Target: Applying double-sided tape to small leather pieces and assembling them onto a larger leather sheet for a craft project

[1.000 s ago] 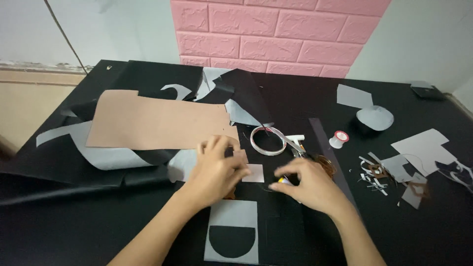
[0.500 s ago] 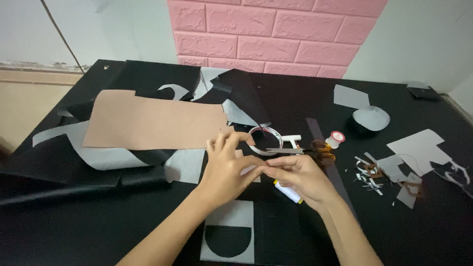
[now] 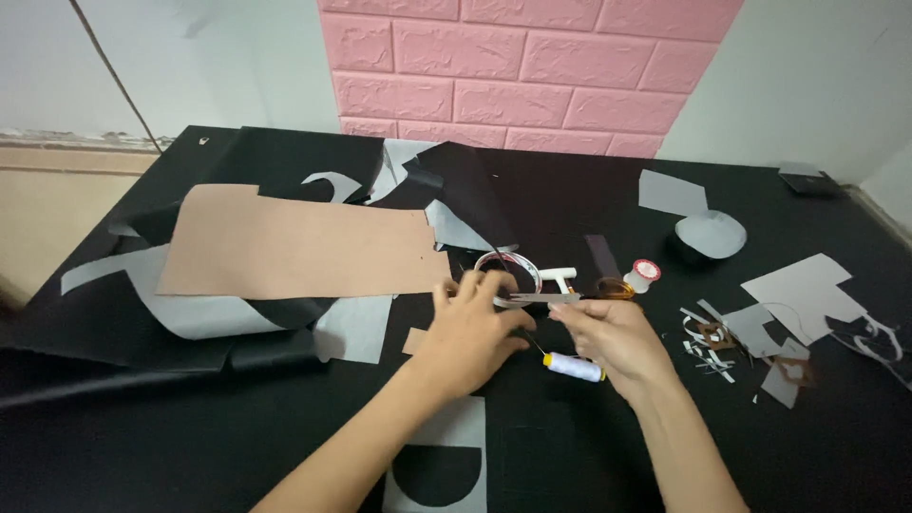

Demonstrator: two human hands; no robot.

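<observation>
L hand (image 3: 470,334) lies palm-down on the black table (image 3: 589,456), fingers curled over a small dark piece that's mostly hidden; can't tell what it grips. R hand (image 3: 608,337) is just beside it, fingers pinched on the scissors (image 3: 537,298), w/ the metal blades pointing left over the L fingertips. Both hands meet mid-table, nearly touching.

White thread spool (image 3: 573,367) w/ yellow end lies on the table betw. the two hands, just below R thumb. Tape ring (image 3: 508,271) sits just behind the hands, white tube (image 3: 560,277) beside it. Small red-topped spool (image 3: 644,276) stands right of that, near a dark strip (image 3: 601,255).

Tan sheet (image 3: 299,249) spreads left of the hands over grey and black offcuts. Grey card w/ a black half-round (image 3: 439,470) lies near edge, betw. the forearms. Grey scraps (image 3: 803,285) and small cut bits (image 3: 708,337) lie well right. Pink brick panel (image 3: 532,66) behind.
</observation>
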